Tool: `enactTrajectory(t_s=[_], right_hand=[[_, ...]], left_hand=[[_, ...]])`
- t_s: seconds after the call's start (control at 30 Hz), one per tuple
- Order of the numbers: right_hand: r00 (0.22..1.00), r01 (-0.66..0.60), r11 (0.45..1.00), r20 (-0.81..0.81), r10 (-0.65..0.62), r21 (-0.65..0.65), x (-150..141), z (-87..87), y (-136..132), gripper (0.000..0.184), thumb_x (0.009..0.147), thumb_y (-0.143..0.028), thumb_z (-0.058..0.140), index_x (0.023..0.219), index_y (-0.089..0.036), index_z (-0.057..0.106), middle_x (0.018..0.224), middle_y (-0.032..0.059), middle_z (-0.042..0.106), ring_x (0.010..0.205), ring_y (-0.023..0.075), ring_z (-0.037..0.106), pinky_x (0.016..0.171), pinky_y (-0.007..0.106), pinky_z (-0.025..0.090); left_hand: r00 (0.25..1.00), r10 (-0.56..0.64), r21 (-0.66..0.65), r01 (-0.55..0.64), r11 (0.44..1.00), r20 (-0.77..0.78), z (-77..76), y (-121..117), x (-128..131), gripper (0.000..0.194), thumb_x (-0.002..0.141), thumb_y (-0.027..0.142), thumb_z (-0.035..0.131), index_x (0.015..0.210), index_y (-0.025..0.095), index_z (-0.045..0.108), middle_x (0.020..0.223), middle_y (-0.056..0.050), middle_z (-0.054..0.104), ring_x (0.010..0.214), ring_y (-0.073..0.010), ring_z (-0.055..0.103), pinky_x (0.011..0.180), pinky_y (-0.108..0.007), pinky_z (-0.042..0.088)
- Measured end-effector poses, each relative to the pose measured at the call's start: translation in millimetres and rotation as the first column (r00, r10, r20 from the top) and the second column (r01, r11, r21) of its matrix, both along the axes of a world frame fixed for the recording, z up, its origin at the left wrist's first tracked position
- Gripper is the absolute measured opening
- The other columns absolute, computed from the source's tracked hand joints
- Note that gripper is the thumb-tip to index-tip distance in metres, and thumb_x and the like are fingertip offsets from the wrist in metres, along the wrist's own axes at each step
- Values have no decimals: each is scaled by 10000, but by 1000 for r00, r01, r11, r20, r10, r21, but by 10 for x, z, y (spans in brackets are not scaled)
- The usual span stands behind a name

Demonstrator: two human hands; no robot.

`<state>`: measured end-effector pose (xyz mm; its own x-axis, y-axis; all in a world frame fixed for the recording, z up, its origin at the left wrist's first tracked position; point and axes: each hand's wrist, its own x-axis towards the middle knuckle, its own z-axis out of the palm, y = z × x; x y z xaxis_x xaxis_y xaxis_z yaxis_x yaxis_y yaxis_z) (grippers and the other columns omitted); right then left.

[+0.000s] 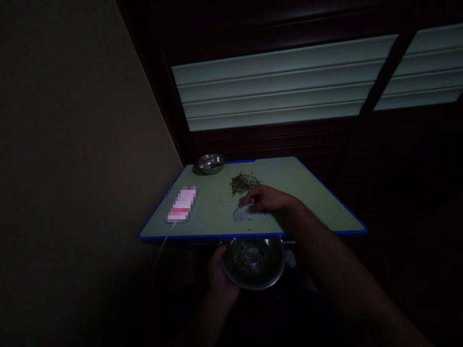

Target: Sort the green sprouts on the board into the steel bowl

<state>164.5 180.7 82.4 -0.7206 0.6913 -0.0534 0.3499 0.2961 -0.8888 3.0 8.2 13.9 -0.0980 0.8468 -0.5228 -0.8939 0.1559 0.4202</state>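
My left hand [221,278] grips the left rim of a large steel bowl [253,284], thumb on top, just below the table's front edge. Inside the bowl lie small greenish bits, dim and hard to make out. Over the table, my right hand [265,198] has its fingers closed on a clear, round-edged piece of plastic [243,213] that rests on the tabletop. Beyond those fingers spreads a pile of small green and brown grains, perhaps beans [244,183]. A single dark grain sits near the front edge.
The pale green table [311,207] has a blue rim. A small steel bowl [210,164] stands at its back left. At the left lies a phone with a blurred screen [183,205], its white cable [161,246] hanging over the edge. A wall and dark slatted doors enclose the table.
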Motion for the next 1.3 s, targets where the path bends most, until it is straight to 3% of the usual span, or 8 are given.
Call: enactTrajectory(t_s=[0.2,0.47,0.77,1.03,1.3], right_hand=[[995,-92,991,31,95,-92,-3,21,-32,318,592,-197,758,899,-129,711,639,-17,650,548,81,553,553,223,446],[983,-149,955,65,171,-257,-1,73,-111,301,606,-186,747,886,-137,648,597,-41,634,456,72,554,415,161,359],[987,-115,952,75,141,-282,11,76,-122,248,548,-140,727,738,-141,568,540,-61,610,435,84,573,386,153,375],[975,-123,951,143,169,-285,31,120,-154,227,557,-170,722,730,-143,576,537,-48,622,453,100,590,398,162,383],[980,-142,950,97,175,-279,43,90,-126,234,557,-158,709,742,-147,567,554,-44,604,460,103,567,420,184,376]], left_hand=[[999,-19,52,17,999,31,-2,-29,61,278,736,237,607,984,148,696,849,-92,759,858,-276,693,879,-480,492],[996,-77,74,75,994,34,-39,13,86,318,732,262,600,1010,137,693,854,-103,752,931,-298,674,881,-487,488],[993,-108,79,105,991,37,15,-13,134,286,733,259,591,971,144,701,860,-99,754,914,-297,679,886,-486,487],[994,-104,64,102,993,30,-7,-12,120,232,744,269,591,885,127,708,850,-118,756,866,-282,686,871,-466,495],[995,-95,55,93,994,38,0,0,130,228,744,266,586,870,123,712,835,-112,757,862,-280,689,860,-447,502]])
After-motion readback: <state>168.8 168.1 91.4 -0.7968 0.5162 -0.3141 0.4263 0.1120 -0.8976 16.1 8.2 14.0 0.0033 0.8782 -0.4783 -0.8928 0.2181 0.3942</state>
